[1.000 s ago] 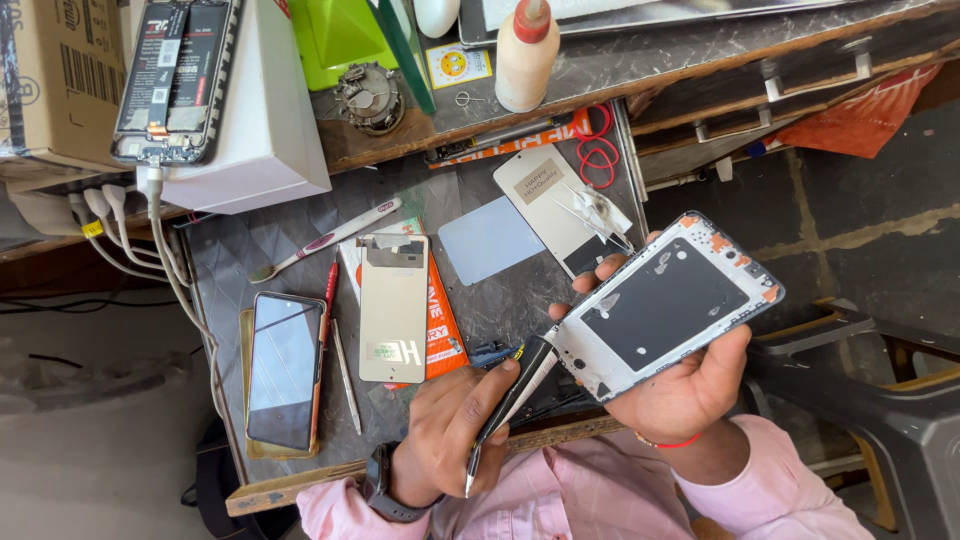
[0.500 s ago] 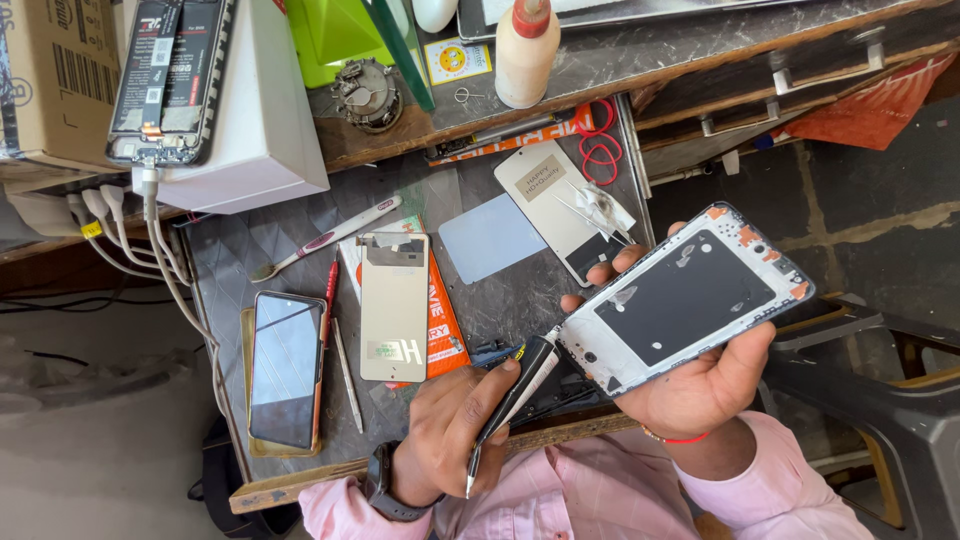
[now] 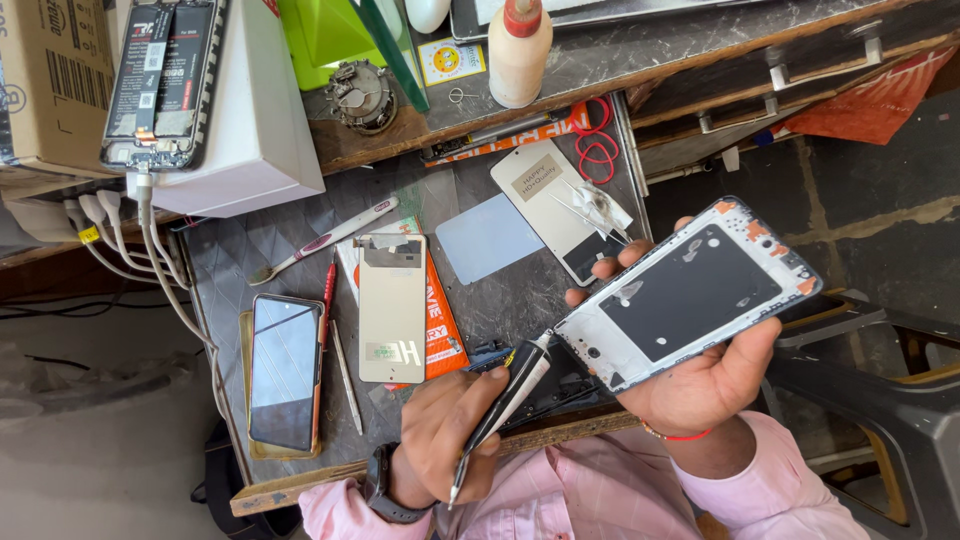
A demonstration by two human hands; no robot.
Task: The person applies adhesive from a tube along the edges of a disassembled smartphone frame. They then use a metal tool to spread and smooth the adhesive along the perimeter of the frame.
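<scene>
R. hand (image 3: 700, 385) grip closed under white phone frame (image 3: 690, 292), tilted above tabletop (image 3: 500, 290). L. hand (image 3: 445, 430) grip closed on black glue tube (image 3: 510, 395); nozzle apparently touching frame's corner.

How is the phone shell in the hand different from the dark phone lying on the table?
The phone shell is bare, white-edged and has no screen; the dark phone has a glossy screen. The shell is held tilted in the right hand; the phone lies flat on the table. The left hand puts a black tool to the shell's corner; nothing touches the phone. Both are flat rectangles.
</scene>
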